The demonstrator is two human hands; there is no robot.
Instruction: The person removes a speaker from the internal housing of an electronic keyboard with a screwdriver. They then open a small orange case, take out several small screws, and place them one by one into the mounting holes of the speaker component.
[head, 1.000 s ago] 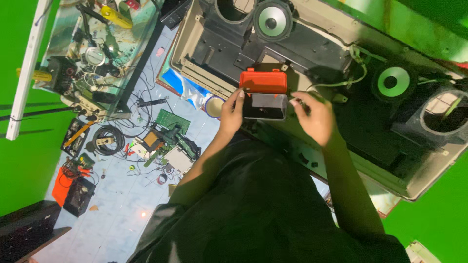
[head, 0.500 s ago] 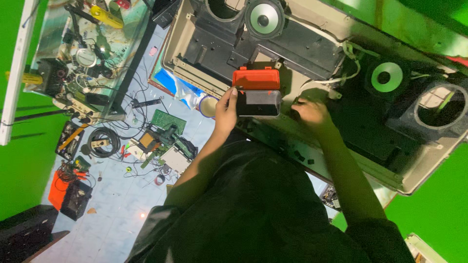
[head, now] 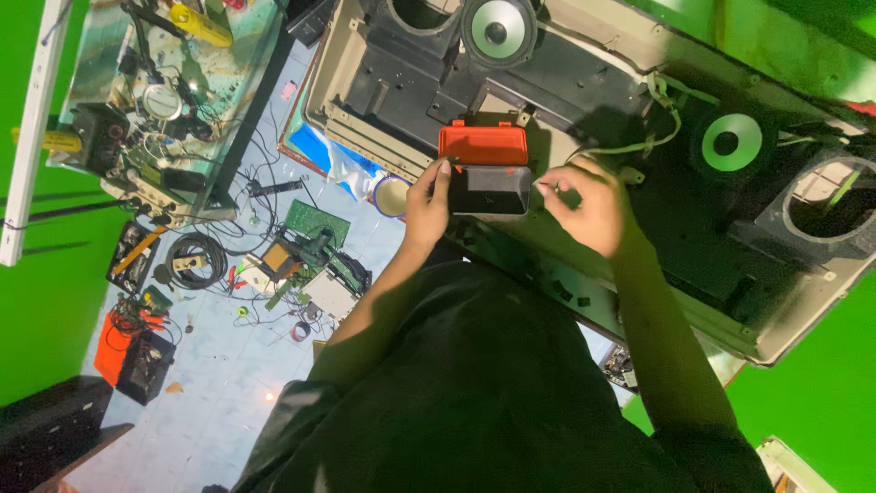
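Observation:
A small box (head: 488,173) with an open orange lid and a dark lower half rests on the beige speaker cabinet (head: 584,292). My left hand (head: 427,203) grips the box at its left end, thumb up against the edge. My right hand (head: 589,205) sits just right of the box, a small gap away. Its fingers are curled and its thumb and forefinger are pinched together. Whether something small lies between them is not visible. My dark-clothed body fills the lower middle of the view.
The cabinet holds a grey-coned speaker (head: 497,29), a green-ringed speaker (head: 732,141), a round opening (head: 835,201) and a pale cable (head: 639,141). On the floor at the left lie a green circuit board (head: 310,221), coiled wire (head: 193,260), an orange-and-black unit (head: 128,351) and a cluttered glass-topped table (head: 173,100).
My right hand has drawn back slightly from the box's right end and its fingers have pinched together. My left hand stays on the box. The view has shifted a little.

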